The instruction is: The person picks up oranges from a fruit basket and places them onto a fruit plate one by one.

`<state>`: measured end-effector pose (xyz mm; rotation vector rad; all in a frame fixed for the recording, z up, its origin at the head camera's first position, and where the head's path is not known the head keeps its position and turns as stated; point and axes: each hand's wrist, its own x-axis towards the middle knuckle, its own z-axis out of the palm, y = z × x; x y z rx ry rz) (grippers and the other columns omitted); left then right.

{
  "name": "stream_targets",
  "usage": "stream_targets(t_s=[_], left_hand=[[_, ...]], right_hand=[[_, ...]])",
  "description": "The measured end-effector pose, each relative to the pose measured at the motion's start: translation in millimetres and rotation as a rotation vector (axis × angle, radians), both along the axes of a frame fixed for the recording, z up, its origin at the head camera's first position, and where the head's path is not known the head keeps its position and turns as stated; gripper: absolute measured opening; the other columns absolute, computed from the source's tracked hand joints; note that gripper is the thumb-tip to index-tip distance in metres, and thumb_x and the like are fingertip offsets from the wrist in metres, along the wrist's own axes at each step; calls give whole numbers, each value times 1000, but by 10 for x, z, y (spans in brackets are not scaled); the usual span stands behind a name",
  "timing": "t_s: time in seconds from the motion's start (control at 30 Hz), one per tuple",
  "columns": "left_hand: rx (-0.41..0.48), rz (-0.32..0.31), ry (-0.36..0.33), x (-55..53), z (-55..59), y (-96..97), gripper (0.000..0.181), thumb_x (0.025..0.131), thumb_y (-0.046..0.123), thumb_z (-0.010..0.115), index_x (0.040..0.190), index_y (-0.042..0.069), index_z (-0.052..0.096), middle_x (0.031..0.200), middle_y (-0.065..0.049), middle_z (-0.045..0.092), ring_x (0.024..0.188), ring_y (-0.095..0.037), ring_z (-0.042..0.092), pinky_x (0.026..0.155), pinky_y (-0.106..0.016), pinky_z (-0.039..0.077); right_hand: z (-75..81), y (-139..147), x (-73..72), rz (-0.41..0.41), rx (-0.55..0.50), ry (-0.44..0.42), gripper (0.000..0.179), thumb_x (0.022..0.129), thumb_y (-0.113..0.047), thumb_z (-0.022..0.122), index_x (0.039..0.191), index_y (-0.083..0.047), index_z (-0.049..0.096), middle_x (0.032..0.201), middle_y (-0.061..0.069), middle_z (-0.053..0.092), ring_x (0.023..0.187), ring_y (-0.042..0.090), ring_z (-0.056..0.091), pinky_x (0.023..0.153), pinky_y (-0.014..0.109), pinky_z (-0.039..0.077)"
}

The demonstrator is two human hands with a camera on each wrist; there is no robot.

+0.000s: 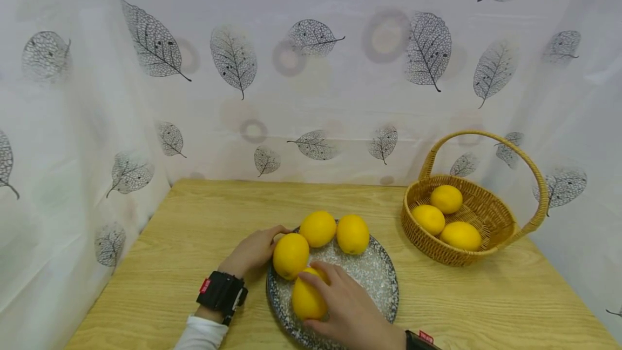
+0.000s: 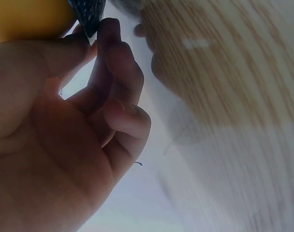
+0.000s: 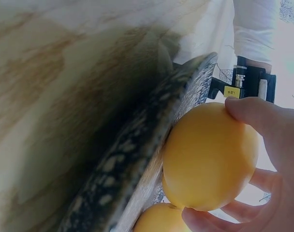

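My right hand (image 1: 352, 304) grips a yellow lemon (image 1: 307, 298) at the near-left part of a speckled grey plate (image 1: 374, 271). In the right wrist view, thumb and fingertips curl around that lemon (image 3: 207, 157), which sits against the plate (image 3: 123, 174). My left hand (image 1: 252, 253) pinches the plate's left rim; the left wrist view shows its thumb and fingers meeting at the dark rim (image 2: 91, 17). Three more lemons lie along the plate's far left side: one on the left (image 1: 290, 255), one at the back (image 1: 318, 228), one farther right (image 1: 353, 234).
A wicker basket (image 1: 507, 220) with a tall arched handle stands at the right of the wooden table (image 1: 204, 215). Three lemons (image 1: 460, 236) lie inside it. A leaf-patterned curtain (image 1: 311, 101) hangs behind the table and along its sides.
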<state>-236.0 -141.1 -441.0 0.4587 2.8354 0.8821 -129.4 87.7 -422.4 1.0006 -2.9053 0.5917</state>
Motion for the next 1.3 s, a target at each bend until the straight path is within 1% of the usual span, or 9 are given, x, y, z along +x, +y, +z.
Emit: stream_targets(t_s=[0.2, 0.33, 0.5, 0.77, 0.93, 1.1, 1.3], left_hand=[[-2, 3, 0, 5, -6, 0, 35, 94, 7, 50, 126, 16, 63, 125, -13, 70, 114, -30, 62, 101, -55, 50], [-10, 10, -4, 8, -10, -6, 36, 95, 8, 50, 127, 18, 63, 125, -12, 70, 114, -29, 62, 101, -54, 50], [-15, 4, 4, 11, -8, -8, 35, 95, 7, 50, 127, 17, 63, 125, -13, 70, 113, -30, 62, 100, -54, 51], [-19, 2, 12, 6, -10, 3, 35, 95, 6, 50, 126, 16, 63, 124, -14, 70, 111, -30, 63, 99, -54, 52], [-22, 5, 16, 4, -5, 9, 33, 97, 9, 50, 127, 15, 62, 124, -15, 70, 112, -31, 62, 99, -54, 51], [-32, 4, 14, -5, -17, 10, 33, 98, 12, 50, 128, 16, 62, 122, -14, 71, 110, -30, 63, 98, -53, 52], [-24, 4, 7, -4, -16, 8, 34, 97, 8, 49, 128, 16, 62, 121, -15, 71, 108, -29, 63, 97, -52, 52]], right_hand=[[1, 12, -2, -16, 2, -26, 76, 77, -52, 72, 144, -29, 43, 150, 8, 43, 130, 25, 46, 99, 54, 51], [-1, 17, -7, -13, 8, -8, 77, 77, -50, 73, 144, -29, 43, 150, 9, 43, 129, 26, 47, 99, 54, 51], [1, 22, -12, -17, 14, 16, 77, 76, -50, 74, 143, -28, 44, 148, 8, 45, 125, 26, 50, 97, 52, 53], [18, 34, -18, -21, 13, 2, 75, 78, -50, 72, 143, -27, 44, 146, 8, 45, 124, 26, 52, 96, 51, 54], [24, 36, -17, -29, 12, -7, 74, 78, -51, 72, 143, -28, 44, 147, 8, 45, 124, 26, 51, 96, 52, 53], [13, 40, -21, -31, 10, -2, 74, 78, -51, 72, 143, -28, 44, 148, 9, 44, 125, 27, 51, 95, 53, 53], [12, 57, -29, -22, -2, 12, 74, 79, -52, 71, 143, -28, 43, 149, 9, 44, 126, 27, 49, 96, 54, 52]])
